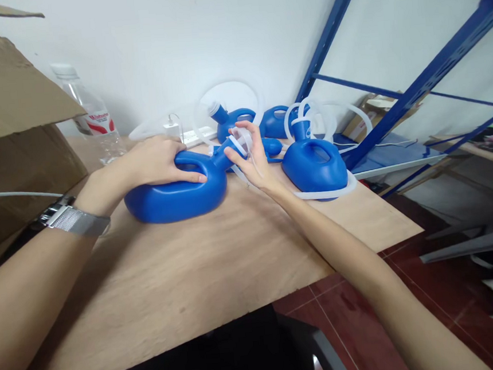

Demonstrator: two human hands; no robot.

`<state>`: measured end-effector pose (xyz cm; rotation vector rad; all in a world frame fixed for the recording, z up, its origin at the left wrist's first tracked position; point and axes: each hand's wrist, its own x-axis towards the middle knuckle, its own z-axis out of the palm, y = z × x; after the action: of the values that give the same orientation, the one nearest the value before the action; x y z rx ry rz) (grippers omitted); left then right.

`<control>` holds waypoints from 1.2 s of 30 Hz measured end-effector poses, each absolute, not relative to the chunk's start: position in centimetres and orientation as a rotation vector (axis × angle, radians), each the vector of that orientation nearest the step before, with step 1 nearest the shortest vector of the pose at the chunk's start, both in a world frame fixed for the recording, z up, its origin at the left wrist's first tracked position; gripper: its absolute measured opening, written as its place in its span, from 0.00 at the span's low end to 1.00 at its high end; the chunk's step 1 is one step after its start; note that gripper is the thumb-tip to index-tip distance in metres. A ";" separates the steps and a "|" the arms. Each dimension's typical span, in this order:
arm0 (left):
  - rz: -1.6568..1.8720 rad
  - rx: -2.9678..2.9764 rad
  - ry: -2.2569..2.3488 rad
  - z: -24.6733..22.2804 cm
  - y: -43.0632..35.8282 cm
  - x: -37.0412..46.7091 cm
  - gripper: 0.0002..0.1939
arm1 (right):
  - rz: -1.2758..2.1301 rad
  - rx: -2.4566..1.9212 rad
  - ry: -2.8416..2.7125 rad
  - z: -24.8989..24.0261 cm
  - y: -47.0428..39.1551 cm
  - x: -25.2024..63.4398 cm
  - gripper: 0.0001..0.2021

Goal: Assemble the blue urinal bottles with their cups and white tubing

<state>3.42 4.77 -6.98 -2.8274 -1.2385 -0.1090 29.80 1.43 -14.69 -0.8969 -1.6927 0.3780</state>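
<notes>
A blue plastic bottle with a handle [179,201] lies on its side on the wooden table, its neck pointing right. My left hand [162,160] is wrapped over the bottle's handle and body. At the neck, my right hand [250,156] grips a clear and white cap [241,140] between thumb and fingers. Whether the cap is fully seated on the neck cannot be made out. Just right of my right hand stands another blue bottle [314,167] with a white tube [350,184] curled around it.
More blue bottles [234,120] with tubes stand at the wall, near a white power strip [199,136]. A clear bottle [101,126] and cardboard box [14,96] are left. A blue metal rack [414,78] rises right. A dark chair [227,359] is below the table's front edge.
</notes>
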 end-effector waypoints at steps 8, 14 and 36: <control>-0.175 -2.887 -1.255 -7.2 5.2 3.3 0.43 | 0.244 -1.025 -1.836 -15.0 1.6 31.1 0.37; -0.190 -2.900 -1.260 -7.2 5.1 3.4 0.42 | 0.251 -1.045 -1.872 -16.5 1.9 32.4 0.51; -0.236 -2.915 -1.292 -7.3 5.0 3.2 0.43 | 0.613 -0.866 -1.498 -14.8 0.4 30.0 0.27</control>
<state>3.18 5.01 -7.34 -2.9151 -1.2915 -0.2362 30.05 0.36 -14.76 -0.8659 -1.4977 0.6132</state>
